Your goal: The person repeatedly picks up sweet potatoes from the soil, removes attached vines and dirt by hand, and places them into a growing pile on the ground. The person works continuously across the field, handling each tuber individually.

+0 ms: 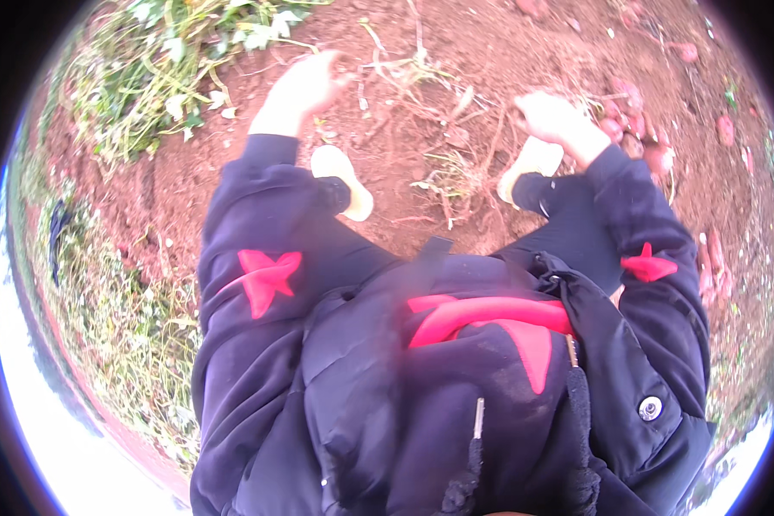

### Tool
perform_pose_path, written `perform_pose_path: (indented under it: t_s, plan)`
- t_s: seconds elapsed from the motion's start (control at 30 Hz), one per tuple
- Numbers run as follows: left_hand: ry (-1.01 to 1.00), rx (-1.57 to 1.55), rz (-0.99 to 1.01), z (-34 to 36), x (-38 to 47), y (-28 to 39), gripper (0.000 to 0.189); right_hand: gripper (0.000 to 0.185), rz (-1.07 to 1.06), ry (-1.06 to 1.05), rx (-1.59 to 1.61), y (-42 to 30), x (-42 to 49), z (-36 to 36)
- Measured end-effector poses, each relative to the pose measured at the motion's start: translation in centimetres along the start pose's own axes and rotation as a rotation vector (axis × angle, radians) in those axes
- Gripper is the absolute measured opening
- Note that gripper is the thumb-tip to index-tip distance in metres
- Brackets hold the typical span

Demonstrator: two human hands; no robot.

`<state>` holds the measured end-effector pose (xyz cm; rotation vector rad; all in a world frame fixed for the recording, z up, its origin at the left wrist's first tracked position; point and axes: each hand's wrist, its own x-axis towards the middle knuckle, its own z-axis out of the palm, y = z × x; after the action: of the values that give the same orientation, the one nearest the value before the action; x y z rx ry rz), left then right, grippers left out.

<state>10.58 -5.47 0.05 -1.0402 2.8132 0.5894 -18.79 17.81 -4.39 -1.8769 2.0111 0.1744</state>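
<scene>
My left hand (313, 84) is over the reddish soil at the upper left, beside a heap of green vines (135, 77). It is blurred and overexposed, its fingers bent and apart, with nothing visible between them. Above my right shoe (535, 164) is my right hand (548, 116), fingers pointing left near thin roots; whether they hold anything is unclear. Several red-skinned tubers, apparently sweet potatoes (658, 158), lie just right of that hand. Between my feet are dry stems and roots (451, 177) on the soil.
My left shoe (342, 180) is planted on the soil (400, 148). More tubers (716, 264) lie beside my right sleeve, and others (725, 129) are scattered farther right. Cut vines and leaves (129, 361) cover ground at the lower left. A dark object (58, 238) lies at the far left.
</scene>
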Motion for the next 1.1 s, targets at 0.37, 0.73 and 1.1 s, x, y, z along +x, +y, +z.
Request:
perform_pose_path:
  t_s: [0.37, 0.73, 1.1]
  plan:
    - [-0.176, -0.086, 0.105, 10.6, -5.2, 4.4, 0.050, 0.035, -0.051, -0.276, 0.067, -7.3, -3.0, 8.2]
    - [0.110, -0.306, -0.045, 9.6, -7.8, 3.7, 0.040, 0.034, -0.026, -0.188, 0.129, -8.3, -4.8, 6.9]
    - [0.605, -0.690, -0.214, 9.2, -5.2, 3.3, 0.023, 0.031, 0.038, 0.088, 0.193, -8.1, -2.5, 7.1]
